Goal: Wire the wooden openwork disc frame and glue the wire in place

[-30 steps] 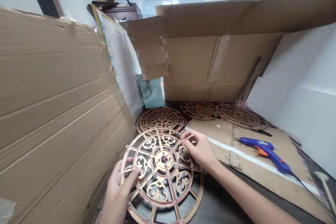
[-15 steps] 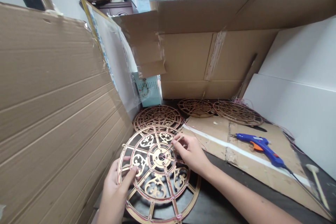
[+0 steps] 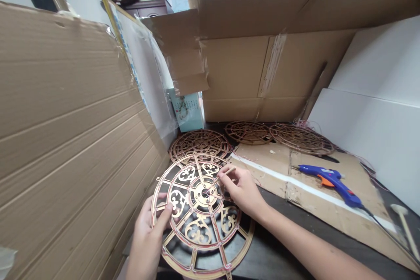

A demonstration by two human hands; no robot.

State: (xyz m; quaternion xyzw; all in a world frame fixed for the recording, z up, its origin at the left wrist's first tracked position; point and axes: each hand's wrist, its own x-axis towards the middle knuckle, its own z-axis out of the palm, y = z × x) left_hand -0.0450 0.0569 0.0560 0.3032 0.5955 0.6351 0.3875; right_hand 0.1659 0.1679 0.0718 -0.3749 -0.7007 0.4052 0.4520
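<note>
A laser-cut wooden filigree wheel [image 3: 199, 229] with thin red wire along its spokes and rim is tilted up off the table. My left hand [image 3: 147, 238] grips its lower left rim, with the thumb across the front and the fingers behind. My right hand [image 3: 241, 188] pinches a thin wooden stick [image 3: 224, 175], whose tip rests near the wheel's hub. Part of the wheel is hidden behind both hands.
Similar wooden wheels [image 3: 200, 145] lie flat behind it, with two more [image 3: 247, 132] [image 3: 301, 139] further back. A blue hot glue gun [image 3: 328, 181] with a cord lies on a cardboard sheet [image 3: 262, 162]. Tall cardboard [image 3: 65, 118] stands at left.
The view has shifted slightly upward and the wheel has tilted a little. The stick's tip stays near the hub, and both hands keep their hold.
</note>
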